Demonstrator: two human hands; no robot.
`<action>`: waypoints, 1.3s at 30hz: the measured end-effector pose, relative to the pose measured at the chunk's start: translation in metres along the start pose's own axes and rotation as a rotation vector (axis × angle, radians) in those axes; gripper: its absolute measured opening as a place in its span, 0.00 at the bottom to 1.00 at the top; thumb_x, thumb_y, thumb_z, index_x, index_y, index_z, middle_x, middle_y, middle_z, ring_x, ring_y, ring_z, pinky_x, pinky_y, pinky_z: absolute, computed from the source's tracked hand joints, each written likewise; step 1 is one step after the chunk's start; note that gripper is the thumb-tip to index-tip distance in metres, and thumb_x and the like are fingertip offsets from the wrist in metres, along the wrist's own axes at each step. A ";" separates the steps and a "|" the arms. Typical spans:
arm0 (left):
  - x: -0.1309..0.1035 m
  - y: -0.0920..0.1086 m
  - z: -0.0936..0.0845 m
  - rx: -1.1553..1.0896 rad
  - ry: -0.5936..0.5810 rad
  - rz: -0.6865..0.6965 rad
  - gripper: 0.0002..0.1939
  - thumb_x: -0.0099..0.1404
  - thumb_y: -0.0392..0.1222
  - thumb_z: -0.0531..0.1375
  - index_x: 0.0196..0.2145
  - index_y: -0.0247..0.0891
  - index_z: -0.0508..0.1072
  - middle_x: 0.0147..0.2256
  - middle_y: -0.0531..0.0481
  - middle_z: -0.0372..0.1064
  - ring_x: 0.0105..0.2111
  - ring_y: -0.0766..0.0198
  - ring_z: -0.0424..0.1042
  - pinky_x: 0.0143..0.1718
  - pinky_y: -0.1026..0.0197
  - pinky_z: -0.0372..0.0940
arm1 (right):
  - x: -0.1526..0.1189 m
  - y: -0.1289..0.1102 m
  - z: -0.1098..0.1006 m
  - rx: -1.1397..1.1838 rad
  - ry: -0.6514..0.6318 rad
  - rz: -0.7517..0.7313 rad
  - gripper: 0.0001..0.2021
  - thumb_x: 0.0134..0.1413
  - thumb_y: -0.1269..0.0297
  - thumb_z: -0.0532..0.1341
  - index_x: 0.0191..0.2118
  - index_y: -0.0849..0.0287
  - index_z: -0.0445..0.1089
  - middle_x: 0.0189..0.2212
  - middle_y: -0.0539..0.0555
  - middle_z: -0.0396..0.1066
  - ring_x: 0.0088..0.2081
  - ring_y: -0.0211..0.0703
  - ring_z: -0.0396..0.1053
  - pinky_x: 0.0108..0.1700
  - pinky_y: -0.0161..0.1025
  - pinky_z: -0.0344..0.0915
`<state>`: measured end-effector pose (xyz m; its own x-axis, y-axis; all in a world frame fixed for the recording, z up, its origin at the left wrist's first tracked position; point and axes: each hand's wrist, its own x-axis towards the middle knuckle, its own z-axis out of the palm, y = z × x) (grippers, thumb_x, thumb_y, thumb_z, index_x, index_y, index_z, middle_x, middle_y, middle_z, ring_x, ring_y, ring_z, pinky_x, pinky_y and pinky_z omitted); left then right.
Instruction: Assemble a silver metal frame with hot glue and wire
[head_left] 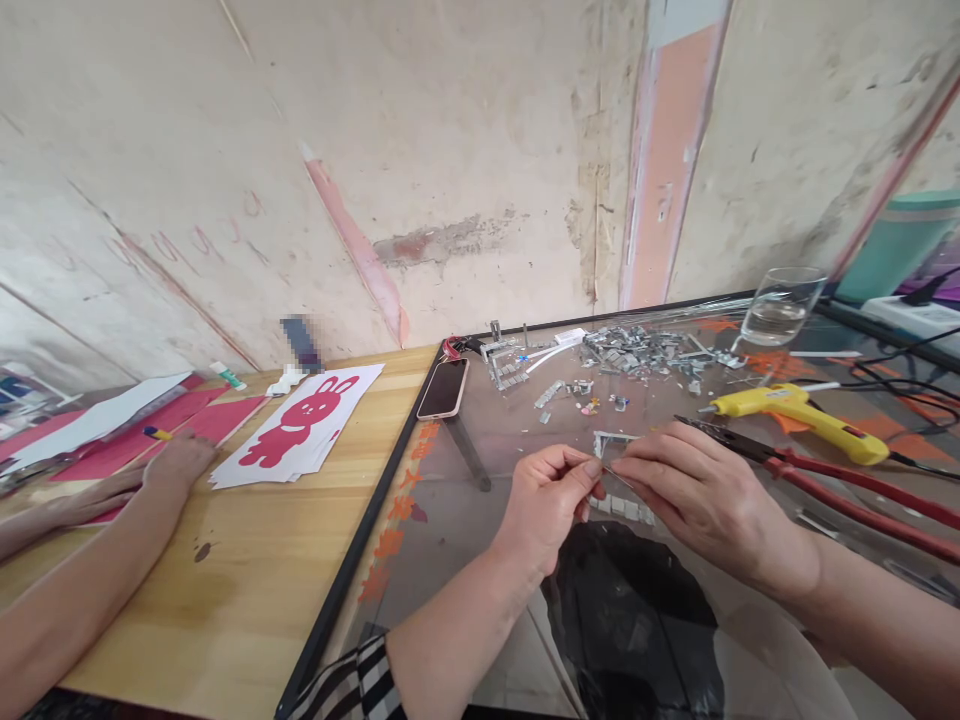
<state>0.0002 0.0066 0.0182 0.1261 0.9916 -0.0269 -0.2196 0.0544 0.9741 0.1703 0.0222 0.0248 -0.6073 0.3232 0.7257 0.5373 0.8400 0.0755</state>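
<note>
My left hand [551,500] is pinched closed above the glass-topped table [480,540], and my right hand [697,500] is closed just beside it, the fingertips nearly touching. What they hold between the fingertips is too small to name. Under and behind the fingers lies a small frame of silvery pieces [622,508], partly hidden by the hands. Farther back is a heap of grey metallic bits [637,350], with another silvery frame [510,372] at its left. Red-handled pliers [840,480] rest right of my right hand, near a yellow glue gun [802,420].
A phone [443,388] lies at the table's left edge. A glass of water [780,305] stands at the back right, near black cables. On the wooden table [300,580], another person's arms [142,520] rest by red paper [217,420] and a rabbit picture [300,425].
</note>
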 end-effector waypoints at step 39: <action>0.006 0.001 -0.012 -0.060 -0.218 -0.074 0.11 0.53 0.43 0.62 0.24 0.32 0.69 0.19 0.52 0.62 0.19 0.74 0.54 0.20 0.67 0.47 | 0.014 0.002 0.001 1.183 -0.155 1.136 0.16 0.38 0.53 0.66 0.31 0.60 0.70 0.24 0.49 0.68 0.25 0.34 0.61 0.29 0.34 0.58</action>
<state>-0.0109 0.0139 0.0161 0.3488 0.9363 -0.0419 -0.2581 0.1389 0.9561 0.1625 0.0285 0.0341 -0.3272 0.9443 -0.0350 0.0477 -0.0204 -0.9987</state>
